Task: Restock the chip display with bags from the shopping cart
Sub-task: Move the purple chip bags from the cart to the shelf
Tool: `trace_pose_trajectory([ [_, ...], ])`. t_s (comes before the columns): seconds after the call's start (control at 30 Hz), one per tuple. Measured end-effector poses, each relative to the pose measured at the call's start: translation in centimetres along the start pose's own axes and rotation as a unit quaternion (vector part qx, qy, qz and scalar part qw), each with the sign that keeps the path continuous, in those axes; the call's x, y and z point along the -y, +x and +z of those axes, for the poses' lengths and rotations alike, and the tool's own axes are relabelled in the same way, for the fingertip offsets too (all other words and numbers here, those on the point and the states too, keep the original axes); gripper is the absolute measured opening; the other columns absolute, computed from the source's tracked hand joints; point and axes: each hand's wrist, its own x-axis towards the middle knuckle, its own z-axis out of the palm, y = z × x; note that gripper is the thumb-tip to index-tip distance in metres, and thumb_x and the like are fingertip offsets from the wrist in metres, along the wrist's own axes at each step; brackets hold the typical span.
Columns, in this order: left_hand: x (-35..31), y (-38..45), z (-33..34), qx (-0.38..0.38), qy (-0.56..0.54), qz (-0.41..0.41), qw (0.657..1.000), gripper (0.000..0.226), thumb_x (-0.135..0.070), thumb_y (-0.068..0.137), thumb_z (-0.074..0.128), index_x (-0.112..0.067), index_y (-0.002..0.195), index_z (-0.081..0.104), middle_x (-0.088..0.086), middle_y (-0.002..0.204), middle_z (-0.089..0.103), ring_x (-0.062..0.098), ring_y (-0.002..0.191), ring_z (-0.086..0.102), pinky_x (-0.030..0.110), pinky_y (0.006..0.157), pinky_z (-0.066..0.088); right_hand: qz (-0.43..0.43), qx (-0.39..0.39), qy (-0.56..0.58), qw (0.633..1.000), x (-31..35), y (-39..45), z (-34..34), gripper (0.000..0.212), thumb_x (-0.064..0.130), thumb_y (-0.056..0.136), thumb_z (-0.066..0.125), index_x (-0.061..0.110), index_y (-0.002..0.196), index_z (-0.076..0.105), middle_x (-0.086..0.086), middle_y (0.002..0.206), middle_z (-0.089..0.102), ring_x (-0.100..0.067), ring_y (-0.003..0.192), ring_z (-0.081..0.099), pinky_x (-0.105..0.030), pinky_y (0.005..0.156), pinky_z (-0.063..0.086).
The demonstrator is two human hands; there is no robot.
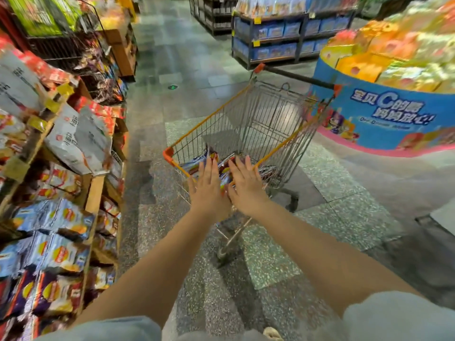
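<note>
On the left I see the chip display [56,212], its wooden shelves packed with bags from near to far, white ones higher up and blue and purple ones lower. Right of it, mid-aisle, stands the cart [248,134], a wire basket with orange trim. My left hand [209,188] reaches over its near rim, fingers straight and spread, its grip open and holding nothing. Between and under both hands lie the bags [222,171], low in the near end of the cart. My right hand [246,185] is just beside the left, fingers likewise straight, grip open. Far right stands a round blue promo bin [394,119].
</note>
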Motion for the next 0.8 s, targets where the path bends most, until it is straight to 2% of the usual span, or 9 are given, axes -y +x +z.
trace_pose_trajectory([
  [0.17, -5.0, 3.3, 1.9, 0.004, 0.036, -0.021, 0.999, 0.086, -0.040, 0.100, 0.040, -0.016, 0.148, -0.027, -0.002, 0.155, -0.034, 0.017, 0.142, -0.031, 0.047, 0.117, -0.015, -0.004, -0.020, -0.001, 1.000, -7.8, 1.4, -3.4, 0.063, 0.038, 0.104, 0.027, 0.020, 0.153, -0.007, -0.001, 0.161, -0.013, -0.019, 0.145, -0.022, -0.033, 0.112, -0.020],
  [0.37, -8.1, 5.5, 5.2, 0.014, 0.009, -0.075, 0.997, 0.085, -0.042, 0.100, 0.038, -0.017, 0.147, -0.029, 0.000, 0.153, -0.037, 0.019, 0.141, -0.034, 0.050, 0.117, -0.014, -0.039, 0.032, -0.029, 0.998, -14.5, 4.2, -4.6, 0.066, 0.039, 0.103, 0.029, 0.022, 0.152, -0.013, -0.001, 0.159, -0.020, -0.020, 0.143, -0.027, -0.032, 0.106, -0.025],
  [0.53, -7.8, 10.6, 5.1, 0.005, 0.016, -0.123, 0.992, 0.086, -0.040, 0.099, 0.041, -0.022, 0.148, -0.027, 0.000, 0.153, -0.037, 0.019, 0.141, -0.033, 0.046, 0.114, -0.020, -0.070, 0.069, -0.037, 0.994, -17.2, 9.5, -3.9, 0.066, 0.041, 0.103, 0.028, 0.025, 0.151, -0.014, -0.003, 0.159, -0.020, -0.021, 0.143, -0.027, -0.035, 0.110, -0.022],
  [0.7, -6.8, 17.8, 5.6, -0.010, 0.023, -0.137, 0.990, 0.088, -0.040, 0.099, 0.043, -0.024, 0.146, -0.030, 0.002, 0.153, -0.038, 0.021, 0.141, -0.034, 0.049, 0.115, -0.018, -0.092, 0.087, -0.032, 0.991, -19.8, 17.3, -3.9, 0.069, 0.042, 0.103, 0.031, 0.027, 0.151, -0.016, -0.004, 0.158, -0.022, -0.021, 0.143, -0.028, -0.036, 0.111, -0.022],
  [0.8, -6.4, 22.7, 5.6, -0.013, 0.018, -0.151, 0.988, 0.089, -0.042, 0.098, 0.043, -0.022, 0.147, -0.029, 0.003, 0.153, -0.038, 0.022, 0.141, -0.034, 0.050, 0.115, -0.018, -0.108, 0.102, -0.066, 0.987, -20.9, 22.2, -4.4, 0.070, 0.041, 0.102, 0.032, 0.025, 0.150, -0.017, -0.008, 0.158, -0.023, -0.025, 0.143, -0.027, -0.039, 0.114, -0.019],
])
